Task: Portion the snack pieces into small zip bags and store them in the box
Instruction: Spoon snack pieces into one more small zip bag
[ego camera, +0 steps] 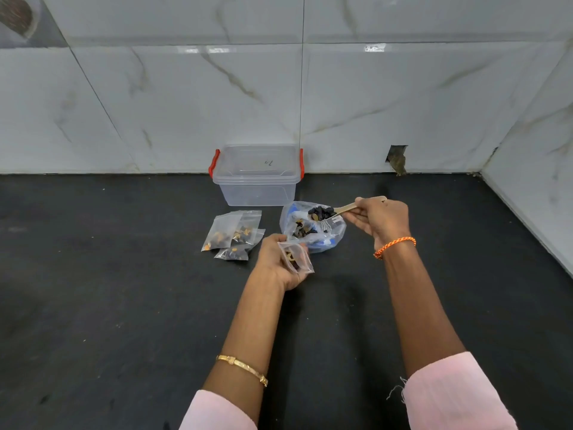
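Your left hand grasps a small zip bag, mouth tilted up toward the big bag, with a few snack pieces already inside. Your right hand pinches the handle of a spoon loaded with dark snack pieces, held just above the open supply bag. That supply bag sits on the black counter near its back edge, just in front of the clear box, which stands against the tiled wall with red latches on both ends. Left of the supply bag, filled zip bags lie overlapping on the counter, well in from its right corner.
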A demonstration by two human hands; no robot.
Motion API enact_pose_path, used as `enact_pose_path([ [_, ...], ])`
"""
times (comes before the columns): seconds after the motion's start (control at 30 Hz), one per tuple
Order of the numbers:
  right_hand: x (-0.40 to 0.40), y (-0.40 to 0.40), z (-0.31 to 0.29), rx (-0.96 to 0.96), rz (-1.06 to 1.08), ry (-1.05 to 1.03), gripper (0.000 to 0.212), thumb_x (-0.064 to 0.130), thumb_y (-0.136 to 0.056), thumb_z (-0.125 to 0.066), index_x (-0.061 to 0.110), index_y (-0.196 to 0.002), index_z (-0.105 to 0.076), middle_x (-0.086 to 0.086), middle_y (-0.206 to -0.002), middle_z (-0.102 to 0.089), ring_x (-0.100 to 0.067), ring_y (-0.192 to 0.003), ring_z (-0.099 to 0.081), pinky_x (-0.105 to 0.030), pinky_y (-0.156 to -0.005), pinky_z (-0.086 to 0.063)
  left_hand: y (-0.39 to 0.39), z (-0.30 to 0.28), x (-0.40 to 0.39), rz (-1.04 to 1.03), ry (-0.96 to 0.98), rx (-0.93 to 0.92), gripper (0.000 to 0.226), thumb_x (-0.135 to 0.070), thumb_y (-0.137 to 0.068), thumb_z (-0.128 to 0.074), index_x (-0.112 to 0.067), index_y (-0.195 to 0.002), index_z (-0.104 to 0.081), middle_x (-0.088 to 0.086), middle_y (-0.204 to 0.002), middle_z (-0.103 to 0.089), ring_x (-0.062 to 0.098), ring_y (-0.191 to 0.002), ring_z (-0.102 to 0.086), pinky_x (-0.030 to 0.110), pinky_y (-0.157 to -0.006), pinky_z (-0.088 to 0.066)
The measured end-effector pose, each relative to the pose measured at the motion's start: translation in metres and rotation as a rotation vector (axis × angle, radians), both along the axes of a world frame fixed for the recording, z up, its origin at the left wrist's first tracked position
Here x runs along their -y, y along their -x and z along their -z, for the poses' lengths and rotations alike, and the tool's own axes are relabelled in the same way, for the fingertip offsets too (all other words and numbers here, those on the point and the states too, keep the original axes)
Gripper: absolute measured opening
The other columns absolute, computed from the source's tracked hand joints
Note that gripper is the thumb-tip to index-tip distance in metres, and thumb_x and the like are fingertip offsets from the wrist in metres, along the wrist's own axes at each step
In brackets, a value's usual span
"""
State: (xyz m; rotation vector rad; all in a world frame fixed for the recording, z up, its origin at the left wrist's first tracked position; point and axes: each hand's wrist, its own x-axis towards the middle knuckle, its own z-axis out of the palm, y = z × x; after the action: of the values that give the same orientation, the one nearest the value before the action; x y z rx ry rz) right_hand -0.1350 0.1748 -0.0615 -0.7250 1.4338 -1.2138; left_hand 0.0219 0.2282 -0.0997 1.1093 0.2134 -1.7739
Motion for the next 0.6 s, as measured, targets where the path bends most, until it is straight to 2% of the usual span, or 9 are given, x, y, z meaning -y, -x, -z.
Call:
enact_pose_path([
  [0.07,-0.011,0.0,-0.015,0.054,-0.031,0.045,0.012,-0.002,-0.087,-0.059,-0.001,-0.075,-0.058,-0.02,-0.079,-0.067,-0.025,-0.07,-0.07,-0.024,-0.058,-0.058,-0.002,-0.015,-0.007,-0.059,0.015,-0.018,0.021,-0.016,-0.09,-0.042,-0.004,-0.076,-0.052,0.011,-0.054,-0.056,0.015,-0.055,-0.051,0.021,-0.043,-0.047],
  [0.1,-0.016,-0.001,-0.023,0.076,-0.046,0.07,0.013,-0.003,-0.087,-0.058,-0.002,-0.074,-0.058,-0.019,-0.075,-0.066,-0.023,-0.065,-0.07,-0.022,-0.054,-0.056,-0.002,-0.026,-0.009,-0.1,0.03,-0.026,0.023,-0.017,-0.094,-0.04,-0.004,-0.083,-0.054,0.014,-0.061,-0.061,0.018,-0.061,-0.056,0.027,-0.046,-0.049],
  [0.13,-0.02,-0.002,-0.032,0.095,-0.063,0.093,0.014,-0.004,-0.087,-0.058,-0.002,-0.073,-0.058,-0.018,-0.07,-0.066,-0.021,-0.06,-0.069,-0.02,-0.051,-0.055,-0.002,-0.034,-0.009,-0.151,0.041,-0.025,0.025,-0.019,-0.097,-0.037,-0.003,-0.097,-0.056,0.018,-0.082,-0.066,0.022,-0.077,-0.062,0.033,-0.054,-0.05],
  [0.2,-0.029,-0.005,-0.048,0.123,-0.104,0.136,0.015,-0.004,-0.087,-0.057,-0.003,-0.072,-0.058,-0.016,-0.066,-0.066,-0.018,-0.053,-0.068,-0.019,-0.049,-0.054,-0.003,-0.047,-0.005,-0.243,0.068,-0.031,0.037,-0.022,-0.1,-0.031,-0.005,-0.127,-0.05,0.017,-0.124,-0.057,0.028,-0.113,-0.057,0.037,-0.073,-0.047],
  [0.3,-0.037,-0.011,-0.064,0.112,-0.158,0.172,0.013,-0.003,-0.088,-0.056,-0.003,-0.075,-0.057,-0.019,-0.072,-0.065,-0.016,-0.051,-0.068,-0.019,-0.05,-0.055,-0.004,-0.059,0.006,-0.327,0.146,-0.089,0.044,-0.024,-0.101,-0.027,-0.008,-0.139,-0.043,0.017,-0.14,-0.046,0.032,-0.128,-0.046,0.04,-0.09,-0.043],
  [0.4,-0.038,-0.017,-0.07,0.075,-0.171,0.2,0.013,-0.004,-0.088,-0.056,-0.005,-0.075,-0.058,-0.02,-0.071,-0.065,-0.017,-0.051,-0.069,-0.02,-0.051,-0.056,0.002,-0.074,0.01,-0.368,0.233,-0.117,0.047,-0.025,-0.1,-0.022,-0.009,-0.141,-0.04,0.016,-0.144,-0.043,0.036,-0.134,-0.039,0.046,-0.109,-0.033],
  [0.5,-0.036,-0.024,-0.065,-0.06,-0.145,0.215,0.014,0.0,-0.085,-0.059,0.0,-0.071,-0.061,-0.019,-0.072,-0.069,-0.021,-0.059,-0.072,-0.028,-0.062,-0.059,0.01,-0.084,0.011,-0.381,0.223,-0.117,0.047,-0.024,-0.1,-0.021,-0.004,-0.14,-0.037,0.024,-0.139,-0.043,0.042,-0.131,-0.04,0.056,-0.097,-0.038],
  [0.53,-0.034,-0.026,-0.062,-0.12,-0.137,0.22,0.014,0.002,-0.083,-0.061,0.002,-0.069,-0.062,-0.019,-0.073,-0.07,-0.023,-0.063,-0.072,-0.033,-0.067,-0.06,0.012,-0.084,0.011,-0.376,0.223,-0.109,0.045,-0.023,-0.1,-0.021,-0.001,-0.133,-0.042,0.026,-0.13,-0.047,0.042,-0.125,-0.045,0.056,-0.092,-0.041],
  [0.6,-0.033,-0.033,-0.059,-0.232,-0.145,0.272,0.015,0.006,-0.081,-0.062,0.007,-0.066,-0.063,-0.015,-0.071,-0.071,-0.025,-0.066,-0.073,-0.041,-0.073,-0.06,0.015,-0.082,0.013,-0.352,0.212,-0.068,0.038,-0.017,-0.098,-0.023,0.006,-0.105,-0.052,0.024,-0.101,-0.055,0.039,-0.103,-0.056,0.053,-0.083,-0.046],
])
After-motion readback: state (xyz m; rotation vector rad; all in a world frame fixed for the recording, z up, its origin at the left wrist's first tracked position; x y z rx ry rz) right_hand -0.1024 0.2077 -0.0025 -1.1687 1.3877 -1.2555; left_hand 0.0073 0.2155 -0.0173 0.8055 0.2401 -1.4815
